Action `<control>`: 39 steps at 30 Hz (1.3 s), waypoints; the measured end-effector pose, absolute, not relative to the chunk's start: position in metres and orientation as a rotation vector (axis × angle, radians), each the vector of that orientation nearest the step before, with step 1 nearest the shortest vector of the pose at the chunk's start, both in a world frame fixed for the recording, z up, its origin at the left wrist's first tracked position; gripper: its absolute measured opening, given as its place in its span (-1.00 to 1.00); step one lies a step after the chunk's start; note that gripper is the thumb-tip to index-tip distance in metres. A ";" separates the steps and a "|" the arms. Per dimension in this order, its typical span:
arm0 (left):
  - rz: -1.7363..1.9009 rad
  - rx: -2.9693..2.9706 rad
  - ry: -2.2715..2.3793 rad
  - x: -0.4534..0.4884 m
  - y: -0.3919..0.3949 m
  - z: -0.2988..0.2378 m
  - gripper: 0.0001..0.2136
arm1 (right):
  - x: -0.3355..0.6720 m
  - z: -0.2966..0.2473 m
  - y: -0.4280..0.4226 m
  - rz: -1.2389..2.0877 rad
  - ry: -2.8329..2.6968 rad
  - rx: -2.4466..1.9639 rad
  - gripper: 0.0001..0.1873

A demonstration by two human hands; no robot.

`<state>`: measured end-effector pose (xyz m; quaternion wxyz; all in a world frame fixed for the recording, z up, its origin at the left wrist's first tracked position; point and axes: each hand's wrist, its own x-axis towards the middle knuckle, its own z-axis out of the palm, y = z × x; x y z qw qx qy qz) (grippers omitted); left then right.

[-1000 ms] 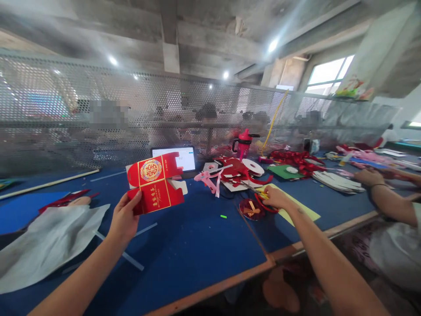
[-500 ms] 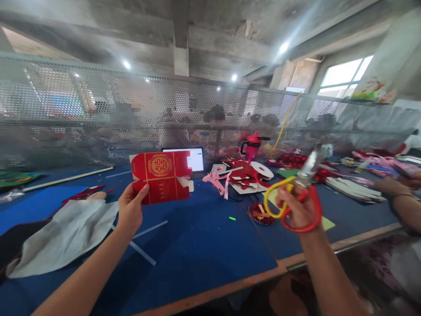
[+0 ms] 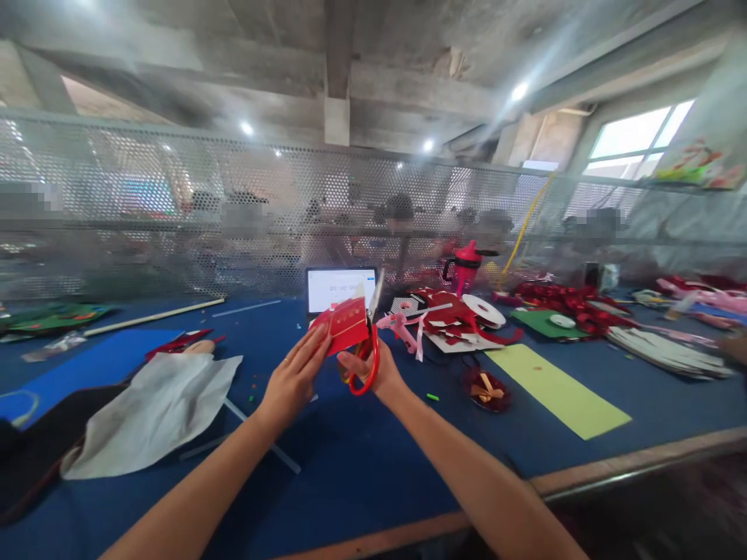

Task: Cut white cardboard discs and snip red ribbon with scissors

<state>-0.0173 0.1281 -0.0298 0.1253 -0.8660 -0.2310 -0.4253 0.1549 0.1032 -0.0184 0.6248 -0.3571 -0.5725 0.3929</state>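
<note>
In the middle of the head view my left hand is closed on a red cardboard box blank with gold print, tilted and held above the table. My right hand grips a pair of scissors by the red and yellow handles. Their blades point up and away, right at the right-hand edge of the red card. Whether the card lies between the blades I cannot tell. Behind the card stands a tablet with a lit timer screen, and a pink glue gun lies just right of the scissors.
A blue table carries a pink tumbler, a white ribbon spool, red scraps, a yellow sheet, a dark red dish, white card strips and grey cloth. A perforated metal screen rises behind.
My right hand has brought the scissors left, up to the red box blank. My left hand has moved right with the blank, which is now tilted. The view has shifted slightly left.
</note>
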 end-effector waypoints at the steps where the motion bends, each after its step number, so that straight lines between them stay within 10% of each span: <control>1: -1.171 -2.512 -0.646 -0.016 0.128 -0.033 -0.45 | 0.155 -0.022 0.102 0.884 -1.305 -0.827 -0.53; 39: -1.179 -2.605 -0.887 -0.017 0.136 -0.037 -0.02 | 0.165 -0.037 0.088 0.860 -1.242 -0.863 -0.79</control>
